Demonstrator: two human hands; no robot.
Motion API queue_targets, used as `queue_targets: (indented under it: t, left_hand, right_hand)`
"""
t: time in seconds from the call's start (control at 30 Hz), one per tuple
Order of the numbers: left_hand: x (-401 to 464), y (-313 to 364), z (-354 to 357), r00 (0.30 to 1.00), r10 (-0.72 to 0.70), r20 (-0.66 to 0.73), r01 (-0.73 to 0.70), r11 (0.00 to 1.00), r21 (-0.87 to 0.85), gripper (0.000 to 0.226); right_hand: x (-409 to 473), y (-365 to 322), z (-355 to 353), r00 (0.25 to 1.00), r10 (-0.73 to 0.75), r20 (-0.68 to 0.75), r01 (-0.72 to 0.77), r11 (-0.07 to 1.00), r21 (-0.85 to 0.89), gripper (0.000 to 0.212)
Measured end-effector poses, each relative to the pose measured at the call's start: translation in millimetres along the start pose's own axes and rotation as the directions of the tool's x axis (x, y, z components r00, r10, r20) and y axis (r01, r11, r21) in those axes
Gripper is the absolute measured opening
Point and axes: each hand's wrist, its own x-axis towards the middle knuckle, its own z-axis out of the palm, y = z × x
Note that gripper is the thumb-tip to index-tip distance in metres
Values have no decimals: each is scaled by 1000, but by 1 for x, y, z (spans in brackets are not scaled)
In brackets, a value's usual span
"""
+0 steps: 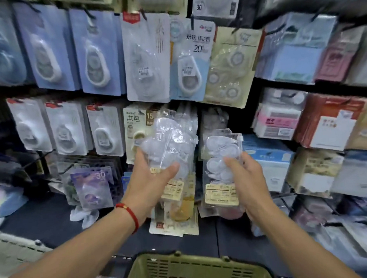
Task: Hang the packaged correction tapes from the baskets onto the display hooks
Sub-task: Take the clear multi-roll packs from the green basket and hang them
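Correction tape packs were in both hands, raised at the display rack: left hand (152, 175) gripped a loose clear bundle (172, 143), right hand (245, 178) pinched a flat stack (221, 158) with barcode label. Green basket (193, 271) sat below.

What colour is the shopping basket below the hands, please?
Olive green basket, shown in the head view.

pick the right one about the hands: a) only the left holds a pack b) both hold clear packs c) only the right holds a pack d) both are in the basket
b: the left hand grips a bundle of clear packs and the right hand grips another clear pack, both raised above the green basket.
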Motion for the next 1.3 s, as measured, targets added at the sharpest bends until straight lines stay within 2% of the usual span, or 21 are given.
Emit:
queue_targets:
  t: [0.1, 0.23, 0.33, 0.47, 0.57, 0.7, 0.93, 1.0, 1.07, 1.13, 1.2, 1.27, 1.3]
  left_hand:
    - [5, -8, -1, 998, 37, -53, -36, 999, 23, 107]
    - [5, -9, 2, 995, 61, -79, -60, 998, 25, 110]
    - [8, -5, 1, 995, 57, -78, -55, 998, 33, 103]
    - [9, -5, -5, 995, 26, -94, -23, 999, 32, 105]
    - [8, -3, -7, 994, 19, -106, -19, 1000, -3, 116]
    - [6, -1, -8, 993, 7, -120, -5, 1000, 13, 119]
    - [4, 1, -5, 993, -8, -119, 10, 1000, 12, 122]
    - [4, 0, -4, 993, -5, -117, 5, 1000, 3, 119]
    - [3, -1, -3, 993, -9, -118, 8, 1000, -8, 118]
    - [3, -1, -2, 994, -9, -109, 6, 1000, -30, 119]
    - [2, 0, 0, 995, -17, -99, 12, 999, -45, 114]
    - [0, -1, 3, 997, -20, -77, 16, 998, -54, 101]
    - [-1, -1, 5, 998, -26, -63, 23, 998, -51, 96]
  right_hand:
    - [14, -3, 0, 999, -38, -13, 37, 997, -65, 40]
    - [24, -7, 3, 998, -57, -10, 56, 997, -50, 45]
    - [26, -7, 3, 997, -74, 5, 74, 997, 4, 40]
    - [23, -8, 1, 991, -130, 22, 127, 988, 93, 16]
    - [25, -10, 1, 993, -116, -5, 116, 988, 104, 18]
    - [29, -7, 2, 999, -42, -29, 45, 993, 112, 12]
    - [33, -4, 0, 996, -55, -63, 58, 998, 37, 13]
    - [33, -1, -1, 995, -69, -78, 67, 997, -30, 15]
    - [32, 2, -2, 981, -131, -144, 88, 958, -272, 30]
    - [27, 4, -1, 944, -279, -174, 160, 851, -500, 41]
    - [22, 6, 4, 943, -319, -99, 240, 853, -464, 27]
    - [19, 7, 14, 976, -209, 68, 219, 925, -311, 19]
    - [17, 8, 19, 973, -163, 160, 201, 945, -257, 26]
